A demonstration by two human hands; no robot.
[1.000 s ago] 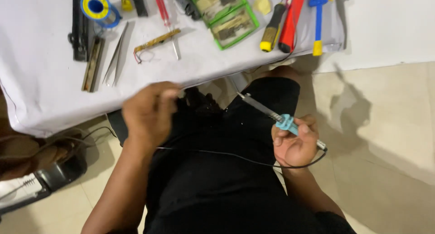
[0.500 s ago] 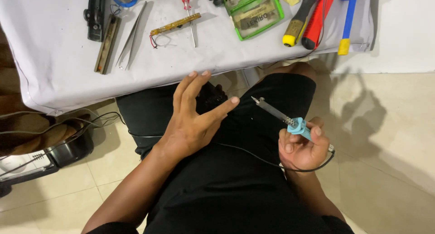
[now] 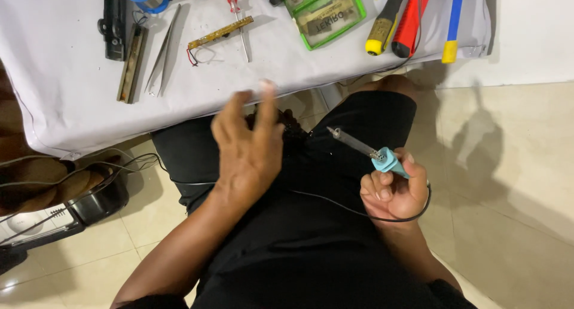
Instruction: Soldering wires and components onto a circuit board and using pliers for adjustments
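Head view: my right hand (image 3: 391,192) clamps the teal-handled soldering iron (image 3: 365,149), metal tip pointing up-left toward my left hand (image 3: 248,144), which is empty with fingers spread, below the white table's near edge (image 3: 89,135).

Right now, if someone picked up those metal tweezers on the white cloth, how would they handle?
The tweezers look thin and slim, so probably light and springy when squeezed. They lie flat, so rolling seems unlikely. On the white cloth they would likely slide if pushed.
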